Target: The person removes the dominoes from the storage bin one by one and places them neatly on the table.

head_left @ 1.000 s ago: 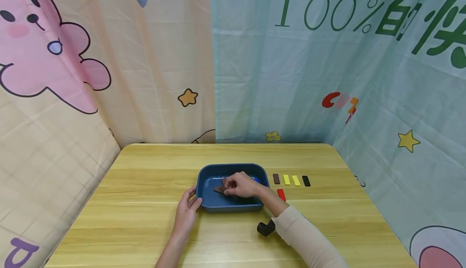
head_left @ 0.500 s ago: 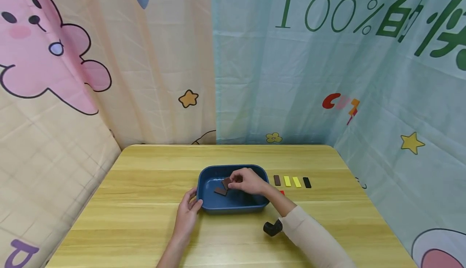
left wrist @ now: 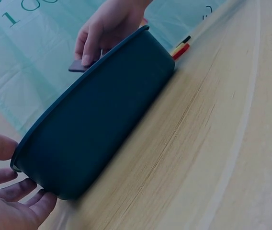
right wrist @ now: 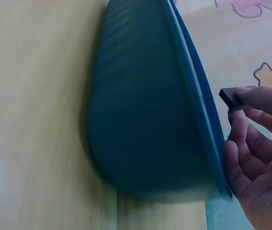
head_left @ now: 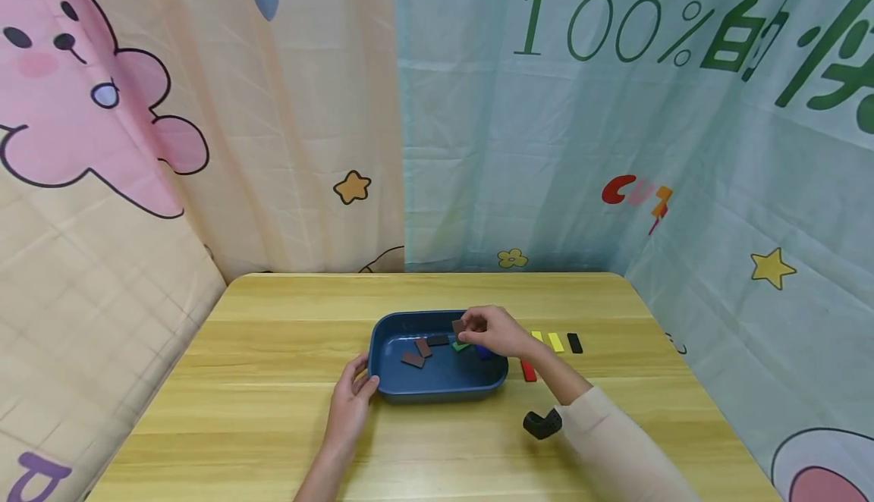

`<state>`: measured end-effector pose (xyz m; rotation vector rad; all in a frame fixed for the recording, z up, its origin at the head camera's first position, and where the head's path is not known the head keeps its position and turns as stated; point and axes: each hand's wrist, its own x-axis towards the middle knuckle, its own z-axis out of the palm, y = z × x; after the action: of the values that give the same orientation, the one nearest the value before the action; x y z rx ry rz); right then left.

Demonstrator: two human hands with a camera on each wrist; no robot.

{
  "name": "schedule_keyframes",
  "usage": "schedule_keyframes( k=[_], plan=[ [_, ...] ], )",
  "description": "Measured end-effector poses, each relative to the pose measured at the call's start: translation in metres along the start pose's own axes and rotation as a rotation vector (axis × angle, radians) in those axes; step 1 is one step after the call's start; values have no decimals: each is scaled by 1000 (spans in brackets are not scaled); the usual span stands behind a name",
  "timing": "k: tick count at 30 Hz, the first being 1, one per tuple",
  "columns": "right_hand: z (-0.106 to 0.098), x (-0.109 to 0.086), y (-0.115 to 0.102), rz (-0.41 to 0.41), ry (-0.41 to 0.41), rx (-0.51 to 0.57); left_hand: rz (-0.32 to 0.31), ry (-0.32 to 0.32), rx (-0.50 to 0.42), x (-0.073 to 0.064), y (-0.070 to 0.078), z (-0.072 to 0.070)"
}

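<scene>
A dark blue tray (head_left: 437, 393) stands on the table. My left hand (head_left: 350, 400) holds its left end, thumb at the rim and fingers against the outer wall, as the left wrist view shows. Over the tray's right back part, my right hand (head_left: 500, 333) pinches a flat brown tile (right wrist: 230, 96) between thumb and fingers, above rim height. Inside lie two brown tiles (head_left: 413, 360), a dark tile (head_left: 438, 340), a green tile (head_left: 461, 347) and a blue tile (head_left: 483, 352), the last two partly hidden by the right hand.
Right of the tray, two yellow tiles (head_left: 556, 343) and a black tile (head_left: 575, 343) lie in a row, with a red tile (head_left: 528, 371) nearer. A black device (head_left: 542, 425) sits at the right sleeve. Printed curtains (head_left: 307, 108) stand behind the table.
My right hand has risen and moved right with a brown tile from the tray's middle, uncovering the dark and green tiles. It now hides the brown tile outside. The left hand stays put.
</scene>
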<state>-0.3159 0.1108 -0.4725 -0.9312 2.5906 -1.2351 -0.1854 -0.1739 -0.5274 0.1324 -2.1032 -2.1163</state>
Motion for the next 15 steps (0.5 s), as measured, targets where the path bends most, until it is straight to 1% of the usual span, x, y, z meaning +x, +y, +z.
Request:
schedule_keyframes(
  k=[5, 15],
  plan=[
    [-14, -9, 6, 14, 13, 5, -7, 8, 1, 1, -1, 0],
    [-40, -34, 12, 96, 67, 57, -12, 9, 16, 0, -1, -1]
  ],
)
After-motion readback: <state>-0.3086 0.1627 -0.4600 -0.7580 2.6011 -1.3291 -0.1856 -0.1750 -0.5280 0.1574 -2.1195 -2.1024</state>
